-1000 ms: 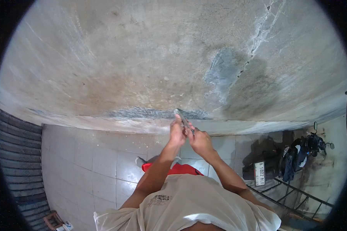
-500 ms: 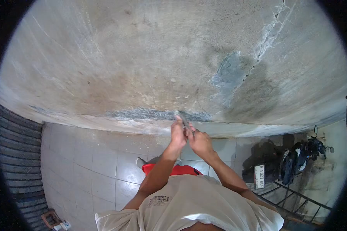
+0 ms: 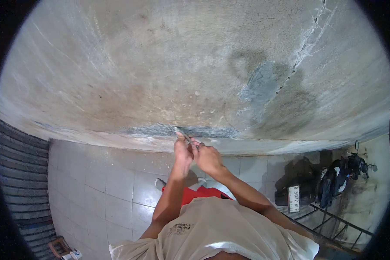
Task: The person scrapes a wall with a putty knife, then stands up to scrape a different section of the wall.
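Both of my hands are together at the foot of a stained plaster wall (image 3: 160, 65). My left hand (image 3: 183, 151) is closed near the front end of a slim grey hand tool (image 3: 184, 135), possibly a scraper. Just to the right, my right hand (image 3: 209, 159) grips its rear end. The tool's tip rests at a rough dark grey strip (image 3: 154, 129), where the wall's surface looks worn away. Fingers cover most of the tool, so its exact kind cannot be made out.
Pale floor tiles (image 3: 108, 177) lie below, with small crumbs near the wall. At right stand a motorcycle (image 3: 329, 182) and a black metal rack (image 3: 333, 223). A ribbed shutter (image 3: 24, 182) lines the left side. A crack (image 3: 305, 47) runs down the upper right wall.
Both hands and the tool have shifted left along the dark strip. They still grip the tool together.
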{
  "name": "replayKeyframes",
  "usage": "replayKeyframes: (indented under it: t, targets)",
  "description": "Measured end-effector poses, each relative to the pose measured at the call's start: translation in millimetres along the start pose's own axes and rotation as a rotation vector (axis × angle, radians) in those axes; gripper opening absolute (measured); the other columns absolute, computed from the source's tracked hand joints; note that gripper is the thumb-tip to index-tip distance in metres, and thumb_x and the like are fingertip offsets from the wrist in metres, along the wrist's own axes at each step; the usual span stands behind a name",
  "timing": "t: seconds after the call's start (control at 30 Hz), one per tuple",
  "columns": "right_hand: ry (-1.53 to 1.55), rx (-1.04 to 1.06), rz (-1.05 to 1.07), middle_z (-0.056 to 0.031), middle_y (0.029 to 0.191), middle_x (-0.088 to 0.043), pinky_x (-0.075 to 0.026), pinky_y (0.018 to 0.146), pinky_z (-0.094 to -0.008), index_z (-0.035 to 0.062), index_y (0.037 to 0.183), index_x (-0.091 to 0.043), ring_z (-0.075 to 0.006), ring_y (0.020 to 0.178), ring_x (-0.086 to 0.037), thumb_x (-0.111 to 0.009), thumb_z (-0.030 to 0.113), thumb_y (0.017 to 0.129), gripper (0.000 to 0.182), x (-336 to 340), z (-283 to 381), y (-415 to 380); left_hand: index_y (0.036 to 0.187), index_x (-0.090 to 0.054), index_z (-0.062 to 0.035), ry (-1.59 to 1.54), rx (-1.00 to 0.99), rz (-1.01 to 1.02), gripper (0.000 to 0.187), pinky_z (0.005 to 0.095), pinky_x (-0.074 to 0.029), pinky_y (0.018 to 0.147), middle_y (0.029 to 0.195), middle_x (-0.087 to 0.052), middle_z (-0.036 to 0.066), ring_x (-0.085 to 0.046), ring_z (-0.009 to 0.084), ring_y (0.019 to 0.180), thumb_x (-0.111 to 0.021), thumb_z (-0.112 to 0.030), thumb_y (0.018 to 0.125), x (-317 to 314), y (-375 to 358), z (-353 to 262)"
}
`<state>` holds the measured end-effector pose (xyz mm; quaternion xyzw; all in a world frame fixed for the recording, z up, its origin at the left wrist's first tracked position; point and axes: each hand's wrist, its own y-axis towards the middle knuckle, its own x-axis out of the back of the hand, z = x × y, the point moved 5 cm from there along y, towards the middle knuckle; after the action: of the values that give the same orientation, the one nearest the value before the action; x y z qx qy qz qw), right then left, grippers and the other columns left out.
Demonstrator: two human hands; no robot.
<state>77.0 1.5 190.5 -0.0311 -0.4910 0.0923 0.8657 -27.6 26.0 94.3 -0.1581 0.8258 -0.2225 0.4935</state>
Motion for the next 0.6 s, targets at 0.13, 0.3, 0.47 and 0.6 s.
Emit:
replayKeyframes:
  t: [0.13, 0.3, 0.47, 0.6]
  targets:
    - [0.039, 0.022, -0.049, -0.0287, 0.075, -0.063, -0.051, 0.07, -0.0536, -0.0033, 0.093, -0.064, -0.0448, 0.072, -0.063, -0.045, 0.038, 0.094, 0.046, 0, -21, -12, 0.09, -0.052, -0.0039, 0.152, 0.021, 0.046, 0.048, 0.0332, -0.051, 0.054, 0.076, -0.059, 0.011, -0.061, 0.024, 0.061, -0.044, -0.051, 0.096, -1, -3, 26]
    - [0.069, -0.015, -0.06, -0.0277, 0.076, -0.063, -0.051, 0.067, -0.0533, -0.0042, 0.095, -0.064, -0.0452, 0.072, -0.063, -0.046, 0.036, 0.094, 0.044, 11, -39, -20, 0.087, -0.052, -0.004, 0.225, 0.041, 0.059, 0.05, 0.0334, -0.049, 0.052, 0.072, -0.056, 0.01, -0.056, 0.0227, 0.056, -0.038, -0.051, 0.097, -33, -16, 41]
    - [0.052, 0.024, -0.002, -0.0281, 0.076, -0.064, -0.051, 0.069, -0.0535, -0.0055, 0.092, -0.062, -0.0441, 0.072, -0.064, -0.044, 0.035, 0.094, 0.044, 2, 0, -8, 0.086, -0.054, -0.0051, 0.172, 0.021, -0.085, 0.049, 0.0315, -0.047, 0.047, 0.069, -0.056, 0.009, -0.056, 0.0197, 0.053, -0.04, -0.051, 0.097, -16, -16, -5]
    - [0.162, 0.053, -0.12, -0.029, 0.076, -0.063, -0.05, 0.07, -0.0537, -0.0054, 0.093, -0.061, -0.0455, 0.073, -0.063, -0.045, 0.032, 0.094, 0.04, 22, -17, -26, 0.085, -0.054, -0.0052, 0.19, -0.003, 0.024, 0.049, 0.0339, -0.049, 0.049, 0.069, -0.057, 0.009, -0.056, 0.0216, 0.054, -0.044, -0.052, 0.095, -33, -20, 16]
